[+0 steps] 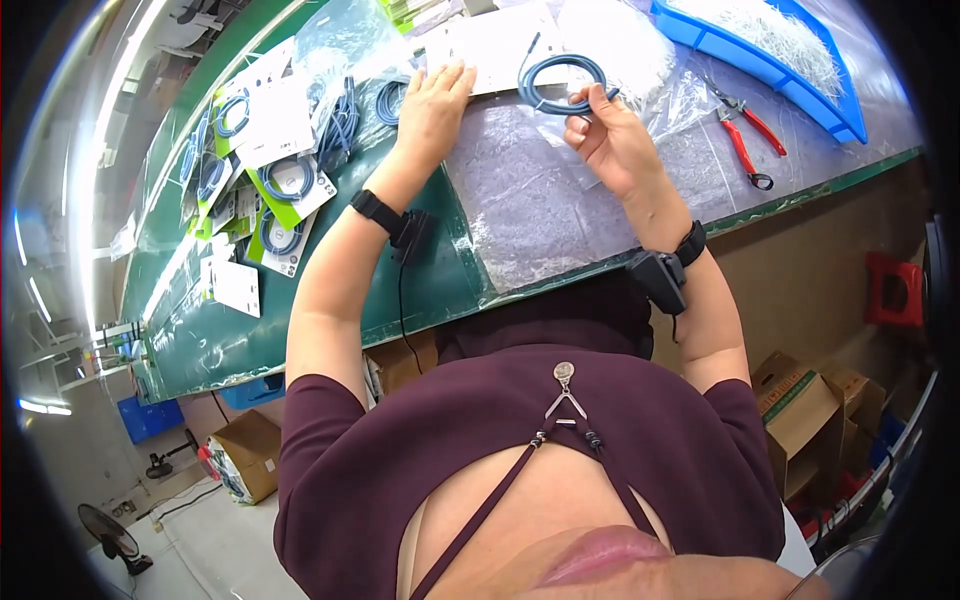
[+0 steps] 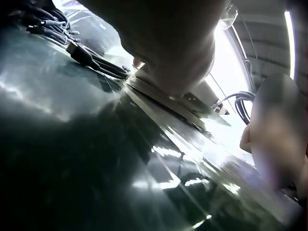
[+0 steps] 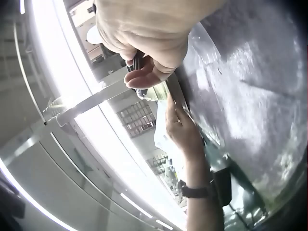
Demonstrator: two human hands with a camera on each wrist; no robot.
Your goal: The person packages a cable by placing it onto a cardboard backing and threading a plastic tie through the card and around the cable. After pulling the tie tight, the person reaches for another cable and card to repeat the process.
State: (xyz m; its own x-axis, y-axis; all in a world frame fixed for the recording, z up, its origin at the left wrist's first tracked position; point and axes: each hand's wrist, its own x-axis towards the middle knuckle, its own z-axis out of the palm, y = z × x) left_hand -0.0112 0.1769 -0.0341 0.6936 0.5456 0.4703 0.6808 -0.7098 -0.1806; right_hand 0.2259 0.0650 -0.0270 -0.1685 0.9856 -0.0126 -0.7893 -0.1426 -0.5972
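My right hand (image 1: 625, 150) pinches a coiled blue cable (image 1: 529, 88) between thumb and fingers, holding it up over the grey mat. One short end of the cable sticks up from the coil. My left hand (image 1: 432, 115) lies with its fingers extended at the left end of a stack of white cards (image 1: 505, 48). In the left wrist view that hand covers much of the stack, and the coil shows beyond it. Another blue coil (image 1: 390, 102) sits just left of the left hand. From the right wrist, the held coil is mostly hidden behind the fingers.
Carded blue cables (image 1: 285, 180) and loose cables (image 1: 338, 125) are heaped at the left on the green table (image 1: 400, 270). Red-handled pliers (image 1: 745, 140) lie at the right, near a blue tray (image 1: 740, 60) of white strips. Clear plastic bags (image 1: 690, 100) lie behind the right hand.
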